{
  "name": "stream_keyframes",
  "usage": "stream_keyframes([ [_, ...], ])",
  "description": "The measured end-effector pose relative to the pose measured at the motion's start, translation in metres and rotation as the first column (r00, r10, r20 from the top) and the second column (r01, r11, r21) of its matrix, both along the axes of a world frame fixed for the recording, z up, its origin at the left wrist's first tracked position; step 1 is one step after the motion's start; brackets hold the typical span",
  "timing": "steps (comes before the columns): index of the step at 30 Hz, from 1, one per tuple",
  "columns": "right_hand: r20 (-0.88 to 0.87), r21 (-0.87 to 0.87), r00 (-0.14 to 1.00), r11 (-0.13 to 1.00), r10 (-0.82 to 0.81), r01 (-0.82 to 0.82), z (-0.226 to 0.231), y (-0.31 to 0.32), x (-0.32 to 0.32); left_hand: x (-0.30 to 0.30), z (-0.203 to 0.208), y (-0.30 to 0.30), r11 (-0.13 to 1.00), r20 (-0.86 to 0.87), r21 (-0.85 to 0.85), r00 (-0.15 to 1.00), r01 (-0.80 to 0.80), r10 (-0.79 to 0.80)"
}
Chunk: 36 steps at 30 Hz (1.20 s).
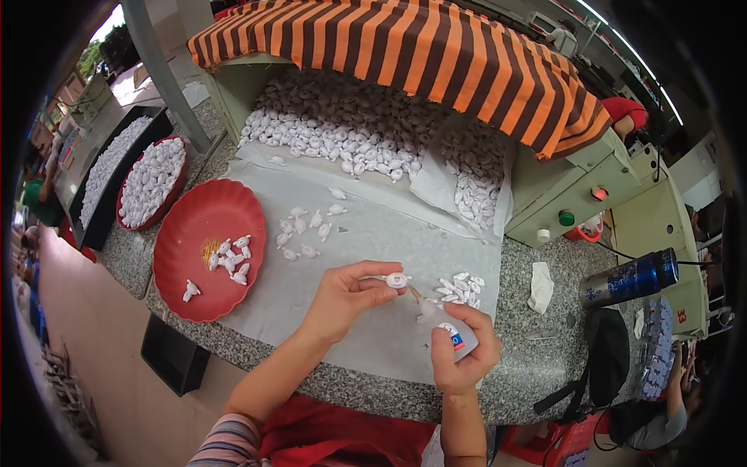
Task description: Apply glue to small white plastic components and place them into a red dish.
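Observation:
My left hand (341, 297) pinches a small white plastic piece (397, 280) with a dark oval detail on its face, between thumb and fingertips. A small squeeze bottle (462, 339) with a translucent body and a blue and red label is gripped in my right hand (469, 359). The bottle's thin nozzle (415, 293) points up at the white piece, very close to it; I cannot tell whether they touch. Just beyond the bottle lies a little heap of slim white parts (461, 289). Several loose rounded white pieces (310, 226) are scattered on the paper (358, 241) farther left.
A red scalloped dish (175, 257) holding white pieces stands left. Behind it are a heaped red bowl (151, 183) and a black tray (87, 204). Ahead, a box under striped cloth (405, 47) shelters a large heap (342, 140). A blue tumbler (634, 278) lies right.

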State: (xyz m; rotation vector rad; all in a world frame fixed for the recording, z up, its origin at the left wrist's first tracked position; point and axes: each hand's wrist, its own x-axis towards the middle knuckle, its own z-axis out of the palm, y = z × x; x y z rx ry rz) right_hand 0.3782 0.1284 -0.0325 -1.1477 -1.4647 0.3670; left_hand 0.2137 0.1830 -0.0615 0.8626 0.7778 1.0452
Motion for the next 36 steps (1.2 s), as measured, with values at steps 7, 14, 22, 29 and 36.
stream_keyframes([
  [7,0.154,0.084,0.988,0.996,-0.006,-0.007,0.0025,-0.0009,-0.0053,0.0011,0.0062,-0.0043,0.988,-0.102,0.144,0.992,-0.060,0.075],
  [14,0.173,0.108,0.985,0.994,-0.003,-0.016,0.0010,0.0025,-0.0068,0.0000,0.0071,-0.0049,0.975,-0.118,0.206,0.987,-0.078,0.104],
  [22,0.161,0.100,0.987,0.995,0.012,-0.029,0.0014,0.0024,-0.0064,0.0014,0.0075,-0.0056,0.971,-0.115,0.220,0.987,-0.088,0.116],
  [29,0.168,0.108,0.986,0.994,0.014,-0.032,0.0032,0.0029,-0.0078,0.0004,0.0057,-0.0057,0.968,-0.113,0.236,0.986,-0.091,0.120],
  [36,0.182,0.135,0.983,0.990,0.022,-0.047,0.0031,0.0036,-0.0073,0.0006,0.0057,-0.0061,0.963,-0.128,0.249,0.983,-0.099,0.134],
])
